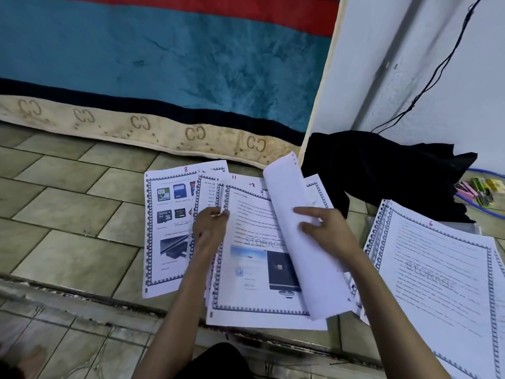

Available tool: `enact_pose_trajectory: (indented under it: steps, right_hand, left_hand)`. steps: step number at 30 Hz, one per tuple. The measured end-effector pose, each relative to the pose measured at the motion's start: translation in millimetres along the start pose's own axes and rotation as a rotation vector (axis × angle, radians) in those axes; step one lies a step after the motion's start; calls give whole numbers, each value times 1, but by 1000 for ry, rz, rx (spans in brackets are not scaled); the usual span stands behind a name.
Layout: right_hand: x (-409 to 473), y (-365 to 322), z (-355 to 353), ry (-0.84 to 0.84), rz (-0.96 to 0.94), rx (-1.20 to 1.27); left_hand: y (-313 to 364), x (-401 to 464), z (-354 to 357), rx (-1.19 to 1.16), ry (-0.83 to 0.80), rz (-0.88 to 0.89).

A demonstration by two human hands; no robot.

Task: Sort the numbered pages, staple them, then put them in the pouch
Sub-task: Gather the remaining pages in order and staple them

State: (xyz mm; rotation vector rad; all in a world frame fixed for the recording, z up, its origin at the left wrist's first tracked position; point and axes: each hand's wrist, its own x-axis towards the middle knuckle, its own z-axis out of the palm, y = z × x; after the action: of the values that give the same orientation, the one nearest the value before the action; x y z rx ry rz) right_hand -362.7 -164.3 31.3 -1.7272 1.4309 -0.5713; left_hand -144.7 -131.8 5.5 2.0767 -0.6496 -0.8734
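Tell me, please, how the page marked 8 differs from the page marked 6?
Page 8 lies on the left, page 6 on the right. Page 8 carries mostly product photos; page 6 is lines of text with a faint STORAGE watermark. Page 8 lies single on the tiles; page 6 tops a stack. Both share a blue chequered border and pink handwritten number.

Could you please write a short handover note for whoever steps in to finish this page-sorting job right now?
Left hand: pinches the left edge of page 9, top of the middle spread on the tiled floor.
Right hand: fingers hold a lifted sheet, blank side up.
Pages: page 8 lies at the left; 11 and 13 peek out behind page 9. A separate pile topped by page 6 sits at the right.
Staplers: by the wall, untouched.
Done: part of the sorting.
Left: finish ordering, staple, pouch. I cannot make out the pouch for certain.
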Motion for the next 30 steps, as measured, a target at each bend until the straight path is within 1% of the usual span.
enact_pose_trajectory:
  steps: [3,8,12,14,15,16,18,19,21,22,24,26,28,30]
  right_hand:
    - [1,2,-25,53,20,-5]
    - [0,2,-37,28,50,22]
    - [0,-5,-19,-9,5,37]
    - [1,-9,0,-49,-4,7]
    - [1,-9,10,-77,-17,-19]
    - [0,-10,19,-106,-46,-43]
    - [-2,-12,33,-189,-114,-51]
    - [-4,-14,39,-252,-130,-26]
    - [-5,-19,52,-355,-137,-1]
    - [-5,-22,59,-359,-147,-51]
    - [2,-22,77,-296,-235,-316]
    - [7,-16,96,-275,-321,-570]
    - [9,-7,114,-308,-325,-662]
    - [10,4,128,-304,-335,-692]
  left_hand:
    - [-7,8,-6,33,54,-7]
    - [-18,16,-1,-91,34,-26]
    - [-14,10,12,-132,-40,22]
    - [-11,4,15,-42,-78,112]
    - [-12,2,13,29,-54,174]
    - [-14,2,9,78,27,229]
    - [-21,11,-6,147,249,259]
    - [-25,15,-16,203,334,226]
    - [-35,25,-33,288,395,118]
    - [-39,30,-41,286,396,64]
    - [-44,35,-51,261,384,-34]
    - [-46,37,-56,265,377,-77]
    - [-46,37,-60,239,375,-72]
    - [-41,36,-63,130,319,-63]
